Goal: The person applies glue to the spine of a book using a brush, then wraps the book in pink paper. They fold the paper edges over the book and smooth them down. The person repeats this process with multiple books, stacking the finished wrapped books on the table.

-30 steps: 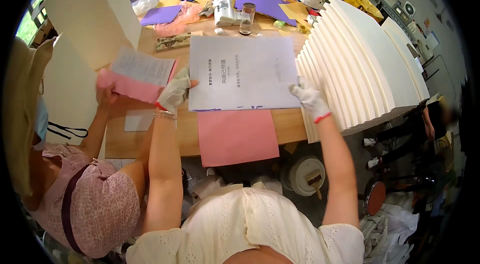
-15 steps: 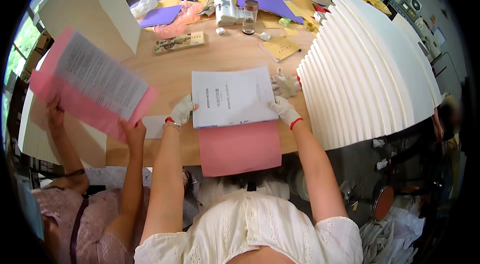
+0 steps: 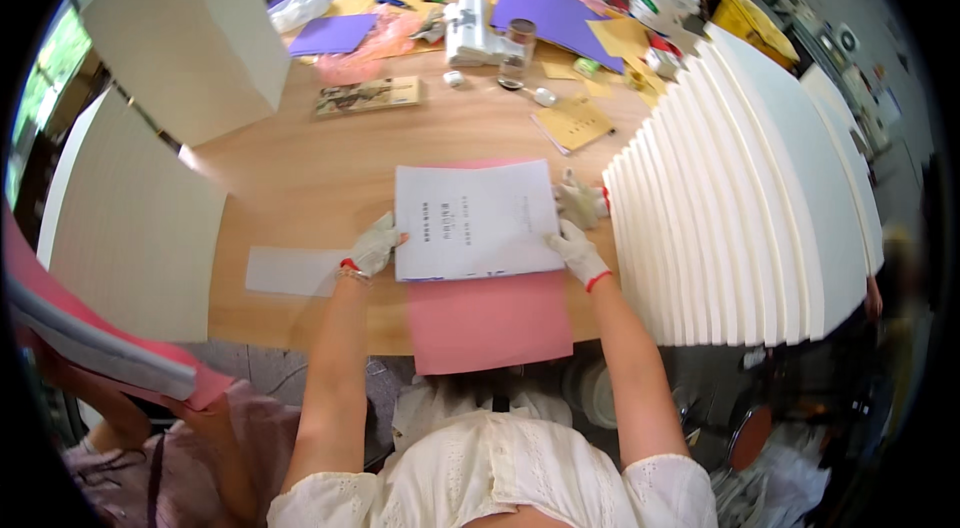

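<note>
free passage over tabletop [image 3: 310,163] beyond papers [image 3: 490,218], white boards [image 3: 725,208] a barrier rightward

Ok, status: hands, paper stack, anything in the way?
Left hand, right hand: holding white paper stack by opposite sides. Pink sheet beneath. Another glove beside right hand.

Daylight glares at far left while edges bend (corners black).

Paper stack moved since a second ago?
Yes. Judged against the glass, the paper stack has shifted down the view, away from it: their edges nearly met before; now a stretch of table shows between.
</note>
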